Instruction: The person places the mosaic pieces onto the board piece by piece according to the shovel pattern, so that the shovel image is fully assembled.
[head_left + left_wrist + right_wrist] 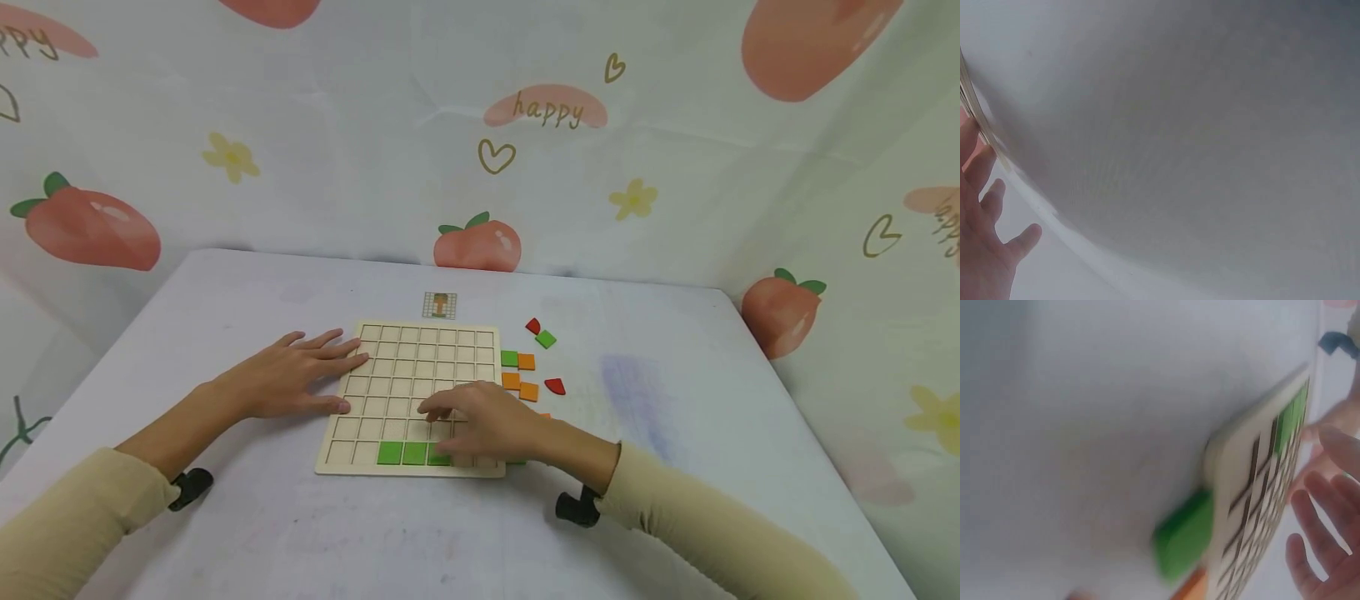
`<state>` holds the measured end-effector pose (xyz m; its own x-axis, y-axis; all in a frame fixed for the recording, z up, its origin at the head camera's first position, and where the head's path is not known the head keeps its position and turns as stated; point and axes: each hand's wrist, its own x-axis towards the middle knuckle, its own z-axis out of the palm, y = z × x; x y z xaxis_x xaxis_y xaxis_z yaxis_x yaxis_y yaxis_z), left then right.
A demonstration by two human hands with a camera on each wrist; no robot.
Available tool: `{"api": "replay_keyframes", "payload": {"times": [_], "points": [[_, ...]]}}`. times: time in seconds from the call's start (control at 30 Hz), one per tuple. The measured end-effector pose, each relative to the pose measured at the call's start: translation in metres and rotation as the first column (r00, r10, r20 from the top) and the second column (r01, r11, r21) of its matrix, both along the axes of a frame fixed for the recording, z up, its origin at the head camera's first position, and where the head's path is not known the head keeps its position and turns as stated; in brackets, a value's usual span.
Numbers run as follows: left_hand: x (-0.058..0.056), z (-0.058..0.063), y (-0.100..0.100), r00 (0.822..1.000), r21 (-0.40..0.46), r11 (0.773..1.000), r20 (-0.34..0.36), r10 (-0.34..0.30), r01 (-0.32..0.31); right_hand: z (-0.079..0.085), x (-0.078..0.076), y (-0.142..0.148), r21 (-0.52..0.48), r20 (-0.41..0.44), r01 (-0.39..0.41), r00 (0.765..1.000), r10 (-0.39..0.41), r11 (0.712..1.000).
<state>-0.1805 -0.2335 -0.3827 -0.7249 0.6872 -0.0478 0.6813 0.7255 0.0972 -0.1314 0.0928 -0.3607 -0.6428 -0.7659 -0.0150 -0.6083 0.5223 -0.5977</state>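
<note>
A pale wooden grid board [397,387] lies on the table, with three green square tiles [414,453] side by side in its near row. My left hand [292,375] rests at the board's left edge, fingers spread and fingertips over its rim. Over the lower right of the board is my right hand [487,421], fingers loosely bent and parted. Its thumb is right at the rightmost green tile and partly covers it. In the right wrist view, the right fingers [1319,531] are apart from one another, and a loose green tile [1185,534] lies against the board's edge.
Right of the board lie loose orange squares [528,392], green squares [546,339] and red rounded pieces [555,387]. A small card with a gridded picture [439,305] lies beyond the board. A fruit-patterned cloth [420,167] hangs behind the white table [247,533].
</note>
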Motion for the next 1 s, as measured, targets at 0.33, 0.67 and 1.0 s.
{"api": "replay_keyframes", "payload": {"times": [0.33,0.67,1.0], "points": [[-0.003,-0.003,0.0,1.0,-0.009,1.0,-0.009,-0.005,0.005,0.006,-0.003,0.069,-0.03,-0.046,0.089,0.995,-0.09,0.996],[-0.003,-0.004,0.0,1.0,-0.011,1.0,-0.009,-0.003,0.002,-0.003,0.005,0.128,0.01,-0.021,0.217,0.976,-0.217,0.976],[-0.003,-0.003,0.001,1.0,-0.021,1.0,0.001,0.006,-0.006,-0.019,0.013,0.158,0.013,-0.026,0.234,0.972,-0.233,0.972]]}}
